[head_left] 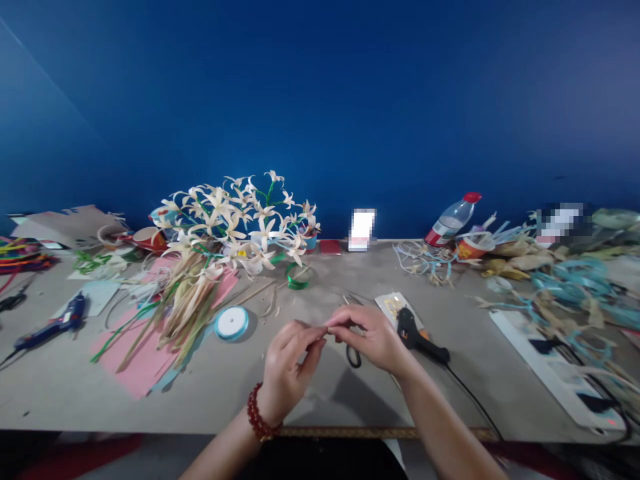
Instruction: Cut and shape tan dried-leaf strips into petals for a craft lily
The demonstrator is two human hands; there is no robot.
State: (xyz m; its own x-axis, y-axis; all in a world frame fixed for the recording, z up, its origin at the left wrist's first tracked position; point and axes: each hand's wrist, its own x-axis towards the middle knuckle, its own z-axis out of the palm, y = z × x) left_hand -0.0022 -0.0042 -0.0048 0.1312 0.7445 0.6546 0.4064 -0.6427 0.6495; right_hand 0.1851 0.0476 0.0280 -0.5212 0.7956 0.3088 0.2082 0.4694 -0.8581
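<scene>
My left hand [293, 363], with a red bead bracelet [260, 412] at its wrist, is closed in a pinch above the table's front half. Its fingertips meet those of my right hand [367, 337], which is pinched too. Whatever lies between the fingertips is too small to make out. Just behind my right hand rests a black hot glue gun [413, 333], and the black loop of a scissor handle [353, 357] shows below it. To the left of my hands lies a spool of light blue ribbon [232, 323].
White handmade flowers [240, 217] on green stems stand at the back left, above a bundle of dried husk strips [187, 310] and pink paper [137, 360]. A blue glue gun [60, 323] lies far left. At right are a tilted bottle [453, 219] and a power strip [540, 373].
</scene>
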